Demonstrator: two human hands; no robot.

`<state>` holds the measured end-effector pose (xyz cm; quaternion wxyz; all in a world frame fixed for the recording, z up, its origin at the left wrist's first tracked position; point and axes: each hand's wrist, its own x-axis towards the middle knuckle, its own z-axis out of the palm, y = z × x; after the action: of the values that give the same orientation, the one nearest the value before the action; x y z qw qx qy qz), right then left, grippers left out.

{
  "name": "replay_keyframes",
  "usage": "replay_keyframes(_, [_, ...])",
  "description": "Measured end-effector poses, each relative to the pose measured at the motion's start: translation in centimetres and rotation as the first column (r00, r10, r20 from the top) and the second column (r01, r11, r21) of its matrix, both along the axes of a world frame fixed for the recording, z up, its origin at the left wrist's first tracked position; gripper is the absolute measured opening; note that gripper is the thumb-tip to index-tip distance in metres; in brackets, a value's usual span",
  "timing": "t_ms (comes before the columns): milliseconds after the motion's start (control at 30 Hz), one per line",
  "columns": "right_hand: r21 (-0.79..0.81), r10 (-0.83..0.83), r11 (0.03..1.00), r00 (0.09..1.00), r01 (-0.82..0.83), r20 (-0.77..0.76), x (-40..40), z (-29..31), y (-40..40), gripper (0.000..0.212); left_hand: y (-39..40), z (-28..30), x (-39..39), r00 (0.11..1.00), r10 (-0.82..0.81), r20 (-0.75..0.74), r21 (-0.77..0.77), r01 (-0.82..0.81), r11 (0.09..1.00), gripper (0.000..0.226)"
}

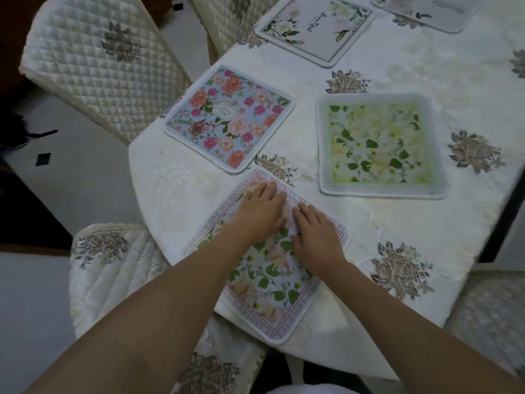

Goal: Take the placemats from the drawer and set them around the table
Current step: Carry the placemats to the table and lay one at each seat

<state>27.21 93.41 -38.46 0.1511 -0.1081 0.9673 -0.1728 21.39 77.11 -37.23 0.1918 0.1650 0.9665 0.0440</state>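
Several square placemats lie on the white embroidered tablecloth (369,228). The nearest placemat (264,280), pale with pink flowers, green leaves and a lettered border, sits at the table's near edge. My left hand (260,213) and my right hand (316,237) both rest flat on its upper half, palms down, fingers spread. Beyond it lie a blue placemat with red and pink flowers (230,118) and a green leafy placemat (380,146). Two white floral placemats, one (315,27) at the far side and another (426,9) cut by the top edge, lie further off.
Quilted cream chair backs stand at the upper left (99,66) and behind the table (235,15). A cushioned chair seat (113,265) sits at the lower left under the table edge. Another seat (488,317) shows at the right. Pale floor lies to the left.
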Motion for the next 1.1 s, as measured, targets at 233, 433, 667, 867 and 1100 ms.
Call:
replay_keyframes(233, [0.017, 0.013, 1.000, 1.000, -0.013, 0.020, 0.0, 0.3, 0.2, 0.065, -0.3, 1.0, -1.3, 0.994, -0.042, 0.100, -0.032, 0.046, 0.998, 0.061])
replay_keyframes(433, [0.055, -0.056, 0.997, 0.996, 0.052, 0.064, 0.9, 1.2, 0.6, 0.066, -2.3, 1.3, -1.0, 0.987, -0.131, 0.091, -0.056, 0.136, 0.989, 0.065])
replay_keyframes(667, [0.071, -0.256, 0.965, 0.966, 0.253, 0.040, 5.8, 1.8, 2.0, 0.064, -7.8, 0.9, -0.6, 0.995, -0.084, 0.060, -0.030, 0.086, 0.996, 0.056])
replay_keyframes(867, [0.067, -0.315, 0.948, 0.947, 0.311, 0.063, 6.0, 1.2, 0.8, 0.075, -8.2, 0.8, -0.6, 0.991, -0.117, 0.062, -0.018, 0.118, 0.993, 0.053])
replay_keyframes(1100, [0.101, -0.326, 0.943, 0.943, 0.318, 0.066, 5.9, 0.8, 0.5, 0.076, -8.3, 1.1, 0.5, 0.987, -0.135, 0.085, -0.047, 0.140, 0.989, 0.060])
